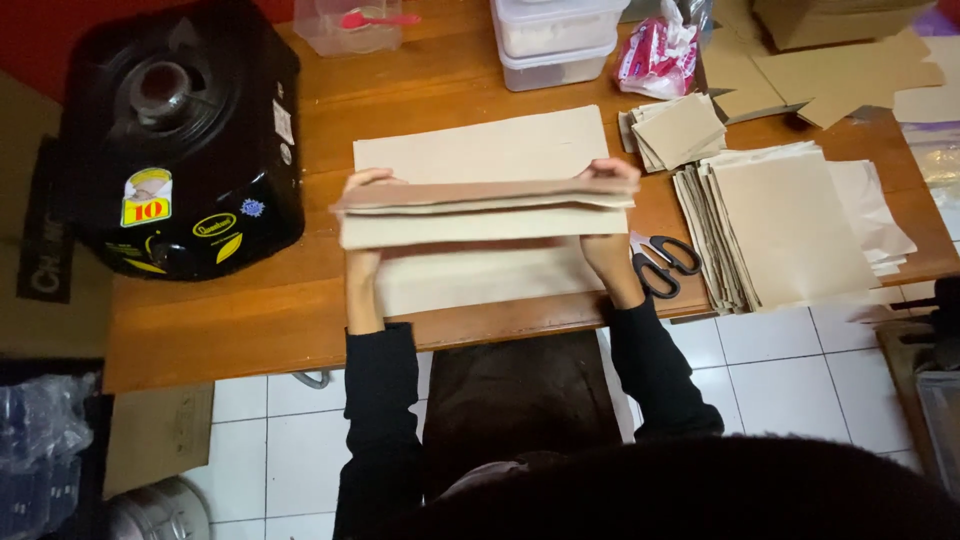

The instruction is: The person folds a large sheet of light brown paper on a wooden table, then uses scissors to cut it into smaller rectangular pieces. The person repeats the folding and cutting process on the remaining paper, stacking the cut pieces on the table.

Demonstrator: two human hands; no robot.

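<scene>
We hold a big sheet of brown paper (486, 212) over the middle of the wooden table (250, 310). The sheet is bent over into a long fold, and the folded edge sits up high between our two hands. Our left hand (362, 190) pinches the left end of the fold, and our right hand (608, 176) pinches the right end. The fingers are closed on the paper, with the thumbs underneath, we think — the paper hides them.

The paper looks light and thin. It is soft enough to bend, but a bit stiff too, so it keeps a flat shape when we lift it. It could tear or wrinkle if we pull hard. The best place to hold it is at the two ends of the fold, just like now, so it stays even and does not sag much in the middle.

Black scissors (662, 263) lie just beside our right wrist. A stack of brown sheets (780, 230) sits to the right, and a black cooker (180, 140) stands to the left.
</scene>
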